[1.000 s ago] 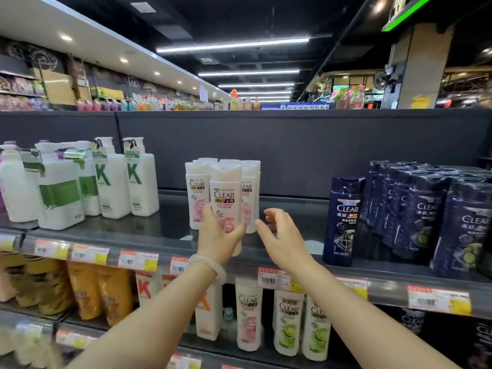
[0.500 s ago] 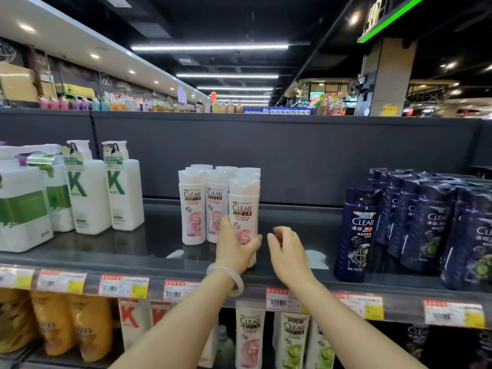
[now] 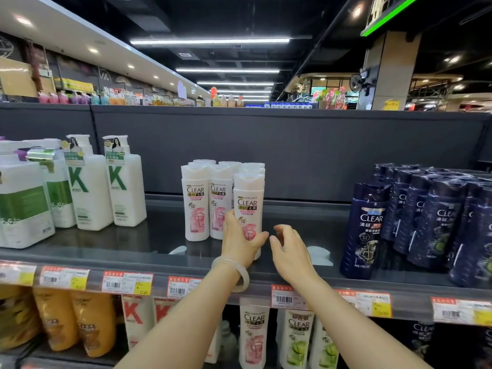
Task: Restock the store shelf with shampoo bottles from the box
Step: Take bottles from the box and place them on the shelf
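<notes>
Two bare forearms reach up and forward to a dark, glossy store shelf [image 3: 133, 246]. The left hand [image 3: 239, 241], a pale translucent bangle [image 3: 234, 275] on its wrist, wraps fingers and thumb round the lower half of a white shampoo bottle [image 3: 249, 206] that stands upright near the shelf's front edge. The right hand [image 3: 290, 249] hovers just right of that bottle, fingers loosely curled and spread, holding nothing and not touching it.

The held bottle is smooth white plastic with a wavy-edged flip cap, a "CLEAR" label and a pink floral print. Just left of it and behind it stands a tight cluster of matching white bottles [image 3: 197, 203]. Well to the left of the bottle are tall, square-shouldered white pump bottles [image 3: 125, 187] marked with a green K. Well to its right stand dark navy bottles [image 3: 368, 230] wrapped in shiny film. Price tags [image 3: 127, 282] line the shelf's front lip.

Compared with half a second ago, the left hand's grip on the bottle is unchanged, and the right hand's fingers have opened slightly wider beside it.
</notes>
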`<state>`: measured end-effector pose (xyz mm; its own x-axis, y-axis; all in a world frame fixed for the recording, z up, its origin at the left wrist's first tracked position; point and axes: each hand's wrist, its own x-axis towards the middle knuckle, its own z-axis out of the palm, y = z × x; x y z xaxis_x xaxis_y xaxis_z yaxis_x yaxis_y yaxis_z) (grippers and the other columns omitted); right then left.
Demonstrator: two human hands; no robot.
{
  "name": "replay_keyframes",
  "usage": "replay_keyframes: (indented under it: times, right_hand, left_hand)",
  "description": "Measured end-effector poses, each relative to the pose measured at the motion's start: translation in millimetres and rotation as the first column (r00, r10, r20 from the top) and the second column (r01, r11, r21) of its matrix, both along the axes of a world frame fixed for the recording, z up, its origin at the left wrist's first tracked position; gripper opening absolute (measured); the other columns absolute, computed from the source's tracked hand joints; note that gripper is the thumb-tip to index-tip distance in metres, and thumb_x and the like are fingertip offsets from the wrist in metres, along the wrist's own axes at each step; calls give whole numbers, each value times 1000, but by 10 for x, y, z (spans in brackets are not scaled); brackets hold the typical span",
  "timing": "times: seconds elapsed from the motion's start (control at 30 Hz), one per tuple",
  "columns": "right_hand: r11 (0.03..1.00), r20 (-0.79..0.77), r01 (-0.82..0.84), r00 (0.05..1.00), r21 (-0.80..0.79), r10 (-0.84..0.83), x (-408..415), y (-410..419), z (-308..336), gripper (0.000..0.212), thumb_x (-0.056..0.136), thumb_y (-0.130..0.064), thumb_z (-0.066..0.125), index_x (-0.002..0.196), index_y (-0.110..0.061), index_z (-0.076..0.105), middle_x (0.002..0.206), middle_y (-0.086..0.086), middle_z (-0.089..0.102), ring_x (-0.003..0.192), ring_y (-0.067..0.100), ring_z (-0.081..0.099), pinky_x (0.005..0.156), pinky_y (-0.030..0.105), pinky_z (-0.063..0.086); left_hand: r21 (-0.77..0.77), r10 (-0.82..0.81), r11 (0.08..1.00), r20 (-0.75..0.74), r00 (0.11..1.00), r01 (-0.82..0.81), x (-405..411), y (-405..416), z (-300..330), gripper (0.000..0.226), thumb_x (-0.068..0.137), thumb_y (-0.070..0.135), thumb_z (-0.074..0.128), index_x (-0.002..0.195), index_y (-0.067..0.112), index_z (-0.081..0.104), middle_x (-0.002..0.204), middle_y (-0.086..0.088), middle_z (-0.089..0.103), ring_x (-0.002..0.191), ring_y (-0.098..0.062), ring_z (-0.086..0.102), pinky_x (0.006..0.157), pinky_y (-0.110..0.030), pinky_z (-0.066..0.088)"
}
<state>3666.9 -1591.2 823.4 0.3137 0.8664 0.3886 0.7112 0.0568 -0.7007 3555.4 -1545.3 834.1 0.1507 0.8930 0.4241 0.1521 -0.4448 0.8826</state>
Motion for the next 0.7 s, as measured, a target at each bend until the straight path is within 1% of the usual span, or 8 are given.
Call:
replay_keyframes:
  times: [0.13, 0.27, 0.37, 0.43, 0.5, 0.53, 0.63, 0.7]
  right_hand:
    - [1000, 28, 15, 1000, -21, -14, 4, 4, -27, 38, 97, -26, 42, 134, -20, 39, 139, 3, 43, 122, 16, 47, 93, 29, 41]
    - [1000, 59, 13, 998, -22, -12, 4, 21, -35, 38, 97, -26, 43, 134, -20, 39, 138, 3, 43, 124, 17, 45, 96, 32, 41]
    - [999, 83, 17, 996, -36, -14, 0, 30, -40, 40, 96, -27, 45, 134, -21, 39, 138, 3, 43, 125, 18, 44, 98, 33, 41]
    - [999, 112, 8, 994, -45, -3, 0, 29, -44, 42, 94, -28, 48, 134, -21, 38, 138, 3, 44, 126, 18, 44, 99, 35, 41]
    - [998, 146, 1, 989, -60, 8, 4, 24, -48, 45, 92, -29, 51, 134, -22, 38, 137, 4, 44, 126, 19, 43, 100, 37, 41]
    - [998, 162, -2, 987, -68, 13, 6, 20, -49, 47, 91, -29, 53, 135, -23, 37, 137, 3, 43, 127, 20, 42, 101, 37, 41]
    - [995, 218, -19, 975, -98, 40, 19, 2, -50, 52, 87, -33, 58, 135, -26, 37, 138, 3, 42, 128, 21, 40, 102, 39, 40]
    - [994, 252, -30, 966, -109, 56, 17, -7, -44, 53, 86, -40, 58, 134, -29, 40, 137, 2, 42, 127, 21, 39, 100, 39, 40]
  left_hand:
    - [-24, -9, 1000, -52, 999, 8, -35, -11, 15, 75, 72, 15, 75, 127, 20, 25, 127, -3, 47, 115, -19, 49, 95, -32, 43]
    - [-60, -83, 995, -129, 988, 76, -179, -14, 63, 81, 72, 10, 75, 130, 26, 21, 122, 4, 48, 110, -12, 50, 91, -26, 42]
    - [-77, -154, 987, -245, 957, 139, -325, 8, 94, 80, 69, 13, 77, 128, 27, 24, 120, 6, 51, 110, -12, 53, 95, -30, 45]
    - [-67, -171, 985, -303, 937, 158, -400, 11, 69, 75, 69, 16, 78, 123, 29, 28, 109, 14, 52, 101, -5, 55, 87, -21, 46]
    - [-59, -178, 984, -324, 929, 167, -446, 1, 31, 71, 70, 17, 78, 119, 33, 29, 97, 23, 49, 86, 7, 53, 72, -7, 44]
    - [-58, -179, 984, -331, 926, 170, -460, -2, 8, 70, 71, 17, 78, 119, 32, 30, 94, 25, 49, 82, 10, 52, 67, -5, 43]
    - [-55, -164, 986, -351, 922, 155, -476, 17, -35, 68, 72, 17, 76, 124, 26, 33, 92, 20, 52, 83, 5, 54, 73, -12, 43]
    - [-55, -157, 988, -357, 921, 147, -482, 29, -48, 66, 72, 19, 76, 123, 26, 35, 93, 17, 54, 84, 4, 55, 71, -13, 42]
